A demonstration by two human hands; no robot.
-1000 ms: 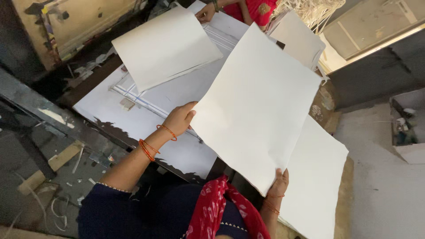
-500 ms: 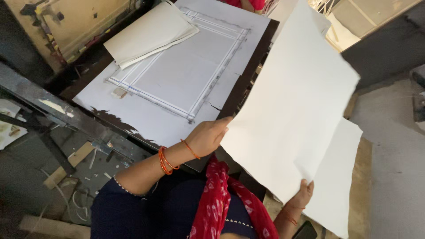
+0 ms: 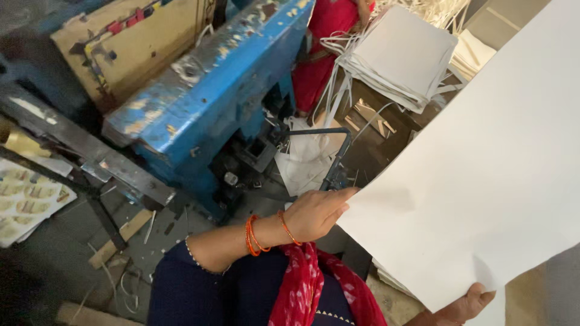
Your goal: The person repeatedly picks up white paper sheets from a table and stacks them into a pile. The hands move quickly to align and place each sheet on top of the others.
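Observation:
A large white sheet of card (image 3: 483, 175) fills the right side of the head view, held up and tilted. My left hand (image 3: 317, 212), with orange bangles on its wrist, grips the sheet's left edge. My right hand (image 3: 462, 306) holds the sheet's lower edge at the bottom of the view, only the thumb and part of the palm showing. A blue metal machine (image 3: 211, 90) with chipped paint stands to the left of my left hand.
A stack of white sheets (image 3: 402, 57) lies at the top centre, with a person in red (image 3: 323, 36) beside it. White offcuts (image 3: 305, 160) lie under the machine. Printed sheets (image 3: 27, 199) sit at the far left. Wood scraps litter the floor.
My view has swung left, from the flat white board with its frame to the blue machine. Both hands have kept hold of the sheet, which now sits farther right.

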